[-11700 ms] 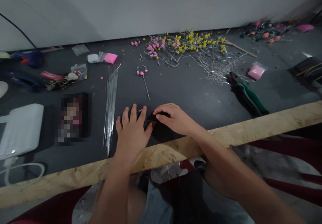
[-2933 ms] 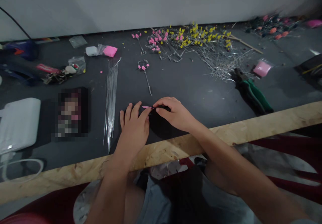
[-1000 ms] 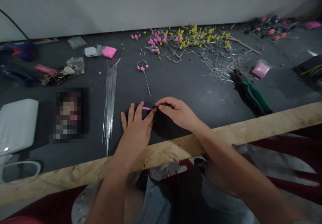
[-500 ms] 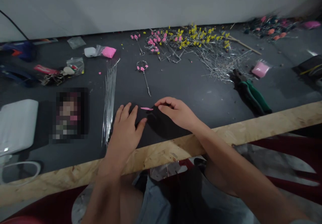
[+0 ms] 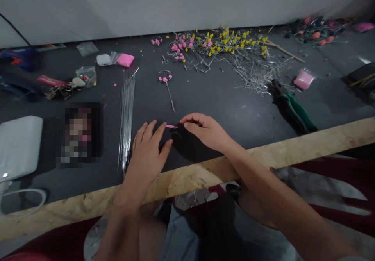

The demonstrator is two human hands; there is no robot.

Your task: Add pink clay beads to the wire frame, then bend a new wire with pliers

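A thin pink strip [image 5: 172, 126], resembling rolled clay, lies on the dark tabletop between my hands. My left hand [image 5: 149, 145] rests palm down with fingers spread, its index fingertip at or over the strip's left end. Just off the right end, my right hand [image 5: 205, 130] has thumb and index finger brought together; whether anything is between them is hidden. Beyond the hands lies a twisted wire piece [image 5: 169, 93] with a looped head and small pink blobs. A bundle of straight wires [image 5: 127, 116] runs beside my left hand.
Green-handled pliers [image 5: 293, 106] lie at the right, near a pink clay packet [image 5: 304, 79]. Wire stems with yellow blobs [image 5: 231, 42] are heaped at the back. A white box [image 5: 20, 147] and a pixelated item [image 5: 80, 134] sit left. The wooden table edge [image 5: 190, 179] runs in front.
My left hand has shifted slightly right, so its index fingertip now reaches the left end of the pink strip. My right hand stays almost still.
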